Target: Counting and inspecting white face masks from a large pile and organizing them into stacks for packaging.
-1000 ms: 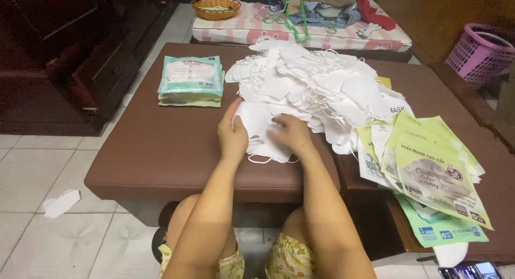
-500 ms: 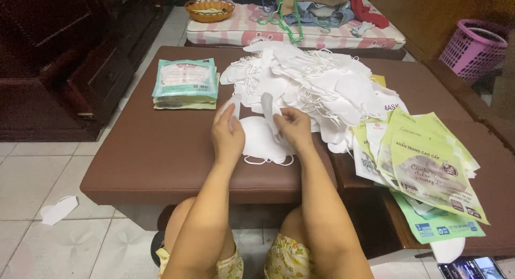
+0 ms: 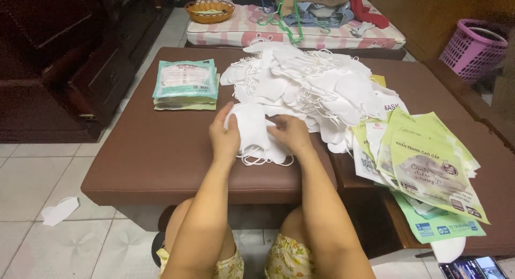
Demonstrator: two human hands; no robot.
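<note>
Hands are laid on a small stack of white masks point(image 3: 257, 137) near the front edge of the brown padded bench point(image 3: 161, 161), about midway along it. The left hand point(image 3: 224, 137) is pressed flat against the stack's left side, fingers held together and pointing away from the body, thumb tucked toward the masks. The right hand point(image 3: 289, 133) is set on the stack's right side, its fingers curled over the top mask and gripping its edge; how tightly it is pinched cannot be told. Thin ear loops are seen spilling from under the stack toward the front edge.

Just behind the hands, a large loose heap of white masks point(image 3: 311, 86) is spread over the middle and back of the bench, touching the small stack. Toward the back left corner, a pile of sealed packets point(image 3: 185, 85) with teal-edged wrapping is stacked, well apart from the hands. Along the right edge, a fan of empty green and white pouches point(image 3: 429, 161) is laid, overhanging the front.

On the tiled floor at the left, a single white mask point(image 3: 60, 210) is lying. Beyond the bench, a pink-striped cushion point(image 3: 241, 29) is seen carrying an orange basket point(image 3: 210, 9) and folded clothes point(image 3: 316, 8). A pink laundry basket point(image 3: 472, 45) is stood at the far right.
</note>
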